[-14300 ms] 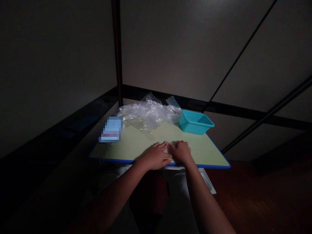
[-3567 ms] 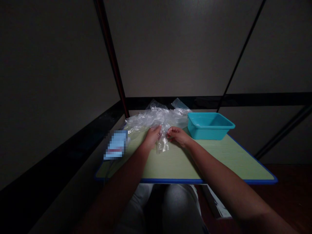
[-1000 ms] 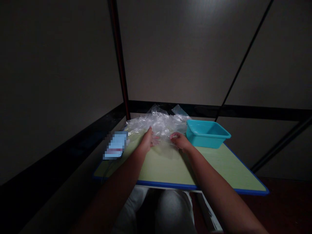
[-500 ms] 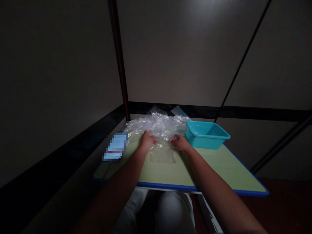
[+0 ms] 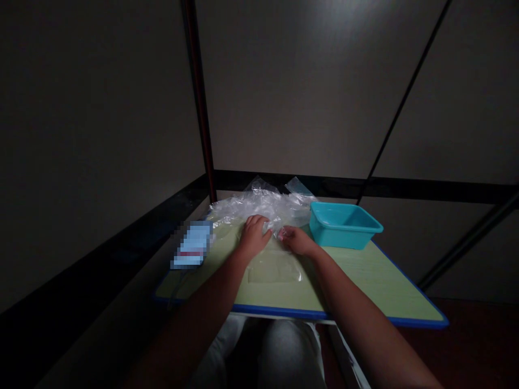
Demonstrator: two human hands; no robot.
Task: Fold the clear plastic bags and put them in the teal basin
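Observation:
A flat clear plastic bag (image 5: 274, 270) lies on the table in front of my hands, its far part running up under them. My right hand (image 5: 298, 240) is closed, its fingertips pinching the bag's far right edge. Beside it on the left, my left hand (image 5: 253, 236) is palm down with fingers stretched and thumb apart, touching the plastic. Just beyond the hands, a crumpled heap of clear plastic bags (image 5: 263, 202) covers the back of the table; where the heap ends and the flat bag begins is hard to see.
A turquoise plastic basin (image 5: 339, 237) stands right of my right hand. At the left edge lies a phone-like device (image 5: 192, 246), its screen blurred out, with a cable. The pale green table (image 5: 357, 286) has a blue rim. Walls stand close behind and at left.
The flat bag has slid a little toward me and to the right. My left hand has shifted right, and its fingers have spread out. My right hand has barely moved.

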